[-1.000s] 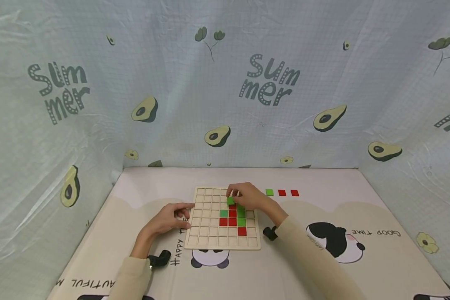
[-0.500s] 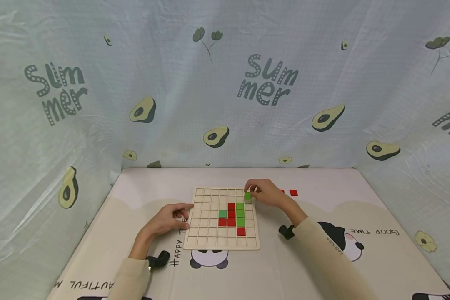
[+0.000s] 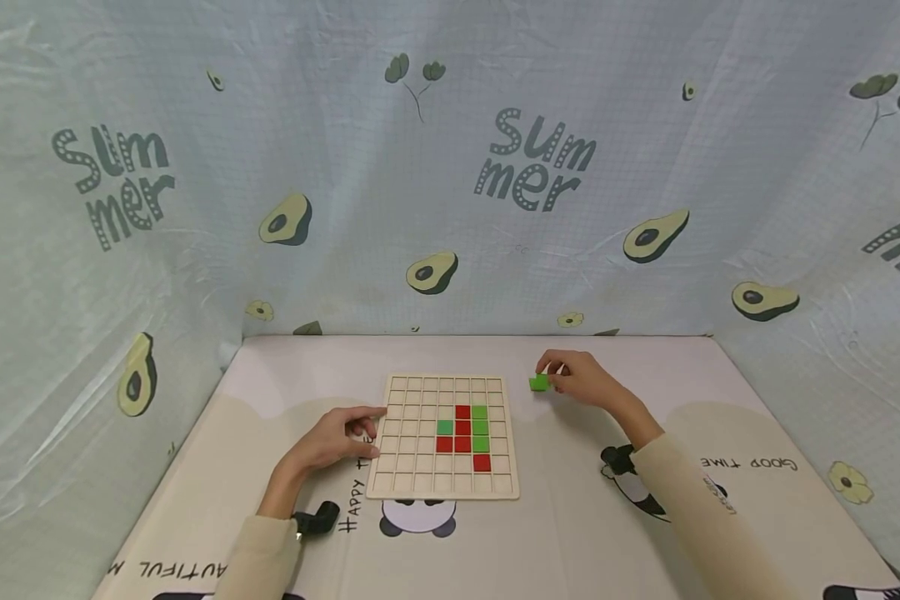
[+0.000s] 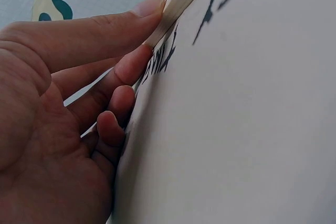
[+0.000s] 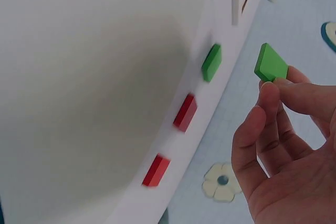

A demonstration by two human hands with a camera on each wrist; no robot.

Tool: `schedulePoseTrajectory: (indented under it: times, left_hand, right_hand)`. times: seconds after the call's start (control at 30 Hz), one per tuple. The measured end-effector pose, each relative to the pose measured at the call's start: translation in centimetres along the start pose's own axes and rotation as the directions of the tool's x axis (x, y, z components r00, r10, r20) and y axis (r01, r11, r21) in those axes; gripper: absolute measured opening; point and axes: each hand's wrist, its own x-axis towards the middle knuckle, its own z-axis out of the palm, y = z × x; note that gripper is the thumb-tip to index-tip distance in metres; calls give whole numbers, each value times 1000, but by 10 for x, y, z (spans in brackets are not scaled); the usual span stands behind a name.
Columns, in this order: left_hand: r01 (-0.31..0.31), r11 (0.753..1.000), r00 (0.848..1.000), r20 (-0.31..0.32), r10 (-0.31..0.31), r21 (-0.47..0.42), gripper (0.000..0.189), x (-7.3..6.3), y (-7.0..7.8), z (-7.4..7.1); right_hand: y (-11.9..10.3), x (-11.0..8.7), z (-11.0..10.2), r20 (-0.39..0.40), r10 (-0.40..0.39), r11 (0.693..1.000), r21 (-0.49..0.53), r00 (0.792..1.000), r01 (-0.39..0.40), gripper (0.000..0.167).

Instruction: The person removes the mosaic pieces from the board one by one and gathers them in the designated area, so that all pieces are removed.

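My right hand (image 3: 581, 379) pinches a green square tile (image 5: 272, 62) between thumb and fingertips, to the right of the wooden grid board (image 3: 408, 483). In the head view the held tile overlaps another green tile (image 5: 212, 63), which lies on the table. The thumb and index fingertip of my left hand (image 3: 335, 435) touch the board's left edge, spread apart along it; the other fingers are loosely bent. Seated in the board's cells are several red tiles (image 3: 462, 427), a column of green tiles (image 3: 480, 427) and one paler green tile (image 3: 445, 427).
Two red tiles, one nearer the green tile (image 5: 185, 113) and one farther along (image 5: 156, 170), lie in a row with it; my right hand hides them in the head view. A patterned cloth covers the table (image 3: 555, 517), and a printed curtain (image 3: 450, 167) hangs behind it.
My right hand has carried the green tile from over the board's upper cells rightward, past its right edge, to above the tile row. My left hand has stayed at the board's edge.
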Motion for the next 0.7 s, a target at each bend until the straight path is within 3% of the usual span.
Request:
schedulePoseTrajectory:
  times: [0.33, 0.7]
  left_hand:
    - [-5, 1000, 1000, 1, 5, 9, 71, 0, -3, -1]
    - [-8, 1000, 1000, 1, 8, 17, 71, 0, -3, -1]
  right_hand:
    - [27, -18, -21, -53, 99, 994, -44, 994, -101, 19]
    - [61, -33, -29, -106, 162, 982, -86, 981, -171, 19]
